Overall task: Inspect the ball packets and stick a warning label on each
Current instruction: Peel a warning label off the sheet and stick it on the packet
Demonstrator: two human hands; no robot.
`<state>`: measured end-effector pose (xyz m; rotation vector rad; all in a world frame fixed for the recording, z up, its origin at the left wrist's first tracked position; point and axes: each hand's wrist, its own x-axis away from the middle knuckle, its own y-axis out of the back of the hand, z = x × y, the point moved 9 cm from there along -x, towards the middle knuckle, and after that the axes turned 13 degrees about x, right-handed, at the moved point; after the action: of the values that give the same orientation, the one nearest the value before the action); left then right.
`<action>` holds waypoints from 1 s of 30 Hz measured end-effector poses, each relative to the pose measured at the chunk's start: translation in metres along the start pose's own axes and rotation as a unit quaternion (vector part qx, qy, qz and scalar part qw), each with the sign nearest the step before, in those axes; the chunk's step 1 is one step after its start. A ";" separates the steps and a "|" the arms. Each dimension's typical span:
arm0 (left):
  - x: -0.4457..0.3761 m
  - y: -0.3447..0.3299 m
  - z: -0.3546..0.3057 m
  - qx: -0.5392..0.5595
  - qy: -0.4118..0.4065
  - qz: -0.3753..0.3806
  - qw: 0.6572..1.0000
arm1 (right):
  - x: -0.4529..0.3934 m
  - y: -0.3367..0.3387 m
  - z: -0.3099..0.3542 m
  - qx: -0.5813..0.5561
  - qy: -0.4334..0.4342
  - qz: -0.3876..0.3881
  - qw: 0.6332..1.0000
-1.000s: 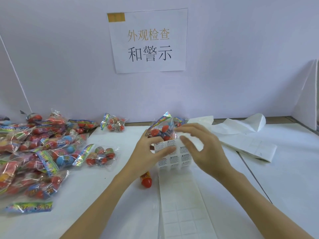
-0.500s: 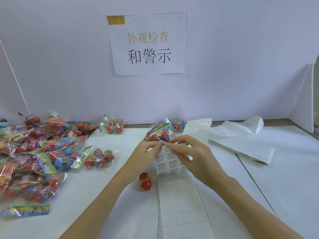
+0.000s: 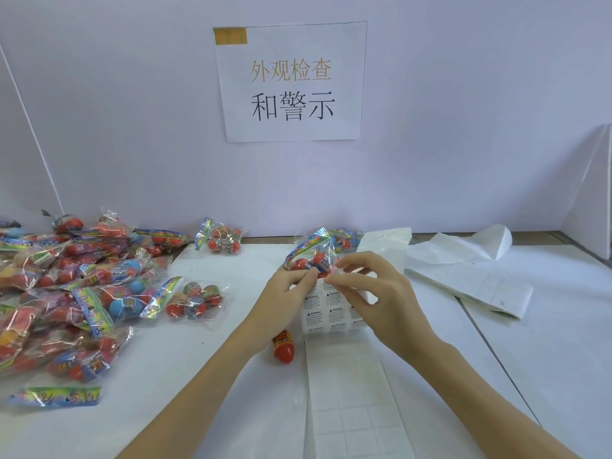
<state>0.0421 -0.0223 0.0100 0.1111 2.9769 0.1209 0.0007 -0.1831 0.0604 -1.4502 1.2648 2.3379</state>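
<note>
Left grip (image 3: 291, 286) around ball packet (image 3: 311, 256) — right grip (image 3: 374, 286) pinching a warning label (image 3: 331, 279).

Pale lilac wall (image 3: 132, 127), printed paper sign (image 3: 291, 84) taped on; white tabletop (image 3: 546, 359) below.
</note>
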 end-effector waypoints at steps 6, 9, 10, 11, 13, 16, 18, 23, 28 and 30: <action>-0.001 0.009 -0.006 -0.025 -0.034 -0.034 0.999 | -0.011 0.021 -0.006 -0.142 -0.085 -0.045 0.985; -0.001 0.021 -0.020 0.003 -0.079 -0.068 0.995 | -0.015 0.034 -0.028 -0.220 -0.180 -0.080 0.955; 0.000 0.027 -0.026 0.015 -0.097 -0.086 0.991 | -0.014 0.033 -0.035 -0.240 -0.212 -0.075 0.944; 0.002 0.033 -0.032 0.030 -0.113 -0.097 0.988 | -0.011 0.032 -0.041 -0.253 -0.237 -0.066 0.936; 0.003 0.038 -0.039 0.061 -0.139 -0.092 0.984 | -0.008 0.029 -0.048 -0.264 -0.264 -0.050 0.926; 0.005 0.031 -0.044 0.123 -0.153 -0.047 0.980 | -0.009 0.022 -0.044 -0.278 -0.269 -0.014 0.922; 0.005 0.023 -0.046 0.148 -0.149 -0.016 0.977 | -0.009 0.015 -0.037 -0.276 -0.261 0.015 0.925; 0.008 0.011 -0.042 0.132 -0.139 0.009 0.981 | -0.003 -0.006 -0.026 -0.303 -0.277 0.057 0.910; 0.009 0.003 -0.039 0.106 -0.133 0.025 0.985 | 0.005 -0.014 -0.033 -0.305 -0.325 0.063 0.893; 0.009 0.002 -0.038 0.110 -0.128 0.031 0.985 | 0.006 -0.015 -0.034 -0.303 -0.327 0.067 0.892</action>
<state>0.0268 -0.0228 0.0463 0.2261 2.7195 -0.2000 0.0283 -0.1992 0.0406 -0.5169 0.4807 3.0808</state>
